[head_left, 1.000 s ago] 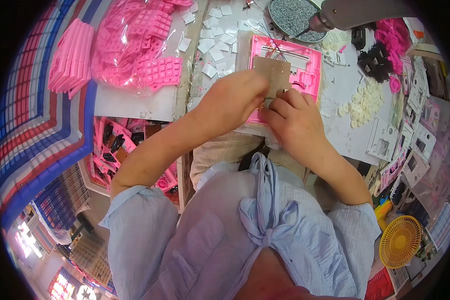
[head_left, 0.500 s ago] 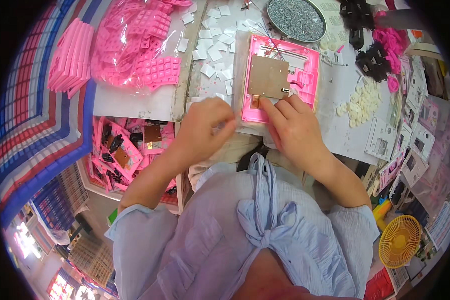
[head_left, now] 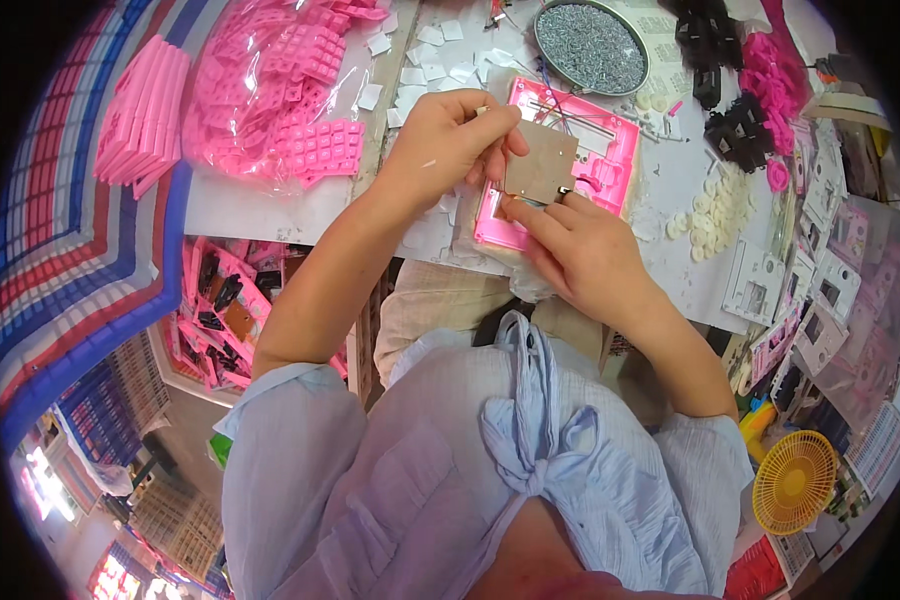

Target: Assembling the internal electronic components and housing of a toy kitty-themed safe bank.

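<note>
A shallow pink plastic casing [head_left: 618,188] lies on a plastic-wrapped block at the table's near edge. Inside it sits a brown circuit board [head_left: 540,162], with thin dark and red wires above. My left hand [head_left: 448,145] is closed in a pinch over the casing's left side, beside the board. What its fingertips hold, if anything, is hidden. My right hand [head_left: 585,250] grips the casing's near side. Its index finger presses by the board's near-left corner, and its thumb is at the near edge. The other fingers curl over the board's near-right corner.
A round tray of small metal screws [head_left: 590,45] stands beyond the casing. White square pieces [head_left: 440,72] lie left of it. Cream discs [head_left: 712,215] and black parts [head_left: 740,130] are to the right. A bag of pink keypads [head_left: 280,90] sits left, above a bin of pink casings [head_left: 232,310].
My left hand has moved up and right from the table edge to the casing's left side. My right index finger has shifted slightly left. The casing looks slightly turned.
</note>
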`<state>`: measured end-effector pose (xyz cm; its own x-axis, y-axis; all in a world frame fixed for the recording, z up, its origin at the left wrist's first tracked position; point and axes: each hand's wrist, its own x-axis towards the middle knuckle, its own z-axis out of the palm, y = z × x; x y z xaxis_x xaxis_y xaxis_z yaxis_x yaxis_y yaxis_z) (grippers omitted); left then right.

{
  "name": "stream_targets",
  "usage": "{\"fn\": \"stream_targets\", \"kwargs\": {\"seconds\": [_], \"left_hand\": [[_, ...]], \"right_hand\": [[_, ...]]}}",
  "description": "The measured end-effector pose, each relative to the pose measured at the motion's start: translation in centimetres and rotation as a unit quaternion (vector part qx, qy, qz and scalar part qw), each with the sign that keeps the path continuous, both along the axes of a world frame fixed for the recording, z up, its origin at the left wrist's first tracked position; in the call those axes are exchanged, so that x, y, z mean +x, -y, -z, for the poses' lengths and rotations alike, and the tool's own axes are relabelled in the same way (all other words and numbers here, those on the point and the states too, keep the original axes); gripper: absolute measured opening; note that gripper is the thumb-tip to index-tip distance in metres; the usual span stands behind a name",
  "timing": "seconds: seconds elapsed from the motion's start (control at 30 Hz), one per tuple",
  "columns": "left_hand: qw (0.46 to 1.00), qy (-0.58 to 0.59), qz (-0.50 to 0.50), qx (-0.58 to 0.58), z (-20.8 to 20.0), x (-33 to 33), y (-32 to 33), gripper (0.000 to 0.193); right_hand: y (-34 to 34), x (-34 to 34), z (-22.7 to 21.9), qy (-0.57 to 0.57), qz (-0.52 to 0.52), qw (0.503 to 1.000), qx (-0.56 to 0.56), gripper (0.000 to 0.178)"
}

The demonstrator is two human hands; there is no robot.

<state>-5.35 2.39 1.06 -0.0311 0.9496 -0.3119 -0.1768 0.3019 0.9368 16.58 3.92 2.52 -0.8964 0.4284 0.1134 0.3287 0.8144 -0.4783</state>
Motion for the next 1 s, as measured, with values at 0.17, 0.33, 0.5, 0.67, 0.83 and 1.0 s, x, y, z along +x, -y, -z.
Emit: {"fn": "stream_targets", "kwargs": {"seconds": [0.17, 0.33, 0.5, 0.67, 0.83, 1.0], "left_hand": [[0.998, -0.021, -0.025, 0.049, -0.1, 0.3, 0.6, 0.022], [0.991, -0.025, -0.017, 0.132, 0.4, 1.0, 2.4, 0.008], [0.994, 0.050, -0.043, 0.084, 0.1, 1.1, 2.8, 0.011], [0.993, -0.011, -0.042, 0.111, 0.0, 1.7, 3.9, 0.011], [0.940, -0.257, 0.039, 0.222, -0.9, 1.8, 4.8, 0.012], [0.923, -0.277, 0.092, 0.251, -1.3, 3.1, 4.8, 0.012]], "right_hand": [[1.4, -0.8, 0.3, 0.038, 0.035, 0.998, 0.049, 0.052], [1.1, -0.7, -0.1, 0.113, -0.016, 0.992, 0.049, 0.061], [-0.1, -0.2, -0.9, 0.132, -0.074, 0.988, 0.032, 0.058], [-0.1, 0.9, -0.4, 0.068, -0.043, 0.997, -0.007, 0.049], [-1.0, 2.2, -0.2, -0.139, 0.081, 0.978, -0.131, 0.041], [-0.2, 2.1, -2.0, -0.237, 0.141, 0.926, -0.260, 0.033]]}}
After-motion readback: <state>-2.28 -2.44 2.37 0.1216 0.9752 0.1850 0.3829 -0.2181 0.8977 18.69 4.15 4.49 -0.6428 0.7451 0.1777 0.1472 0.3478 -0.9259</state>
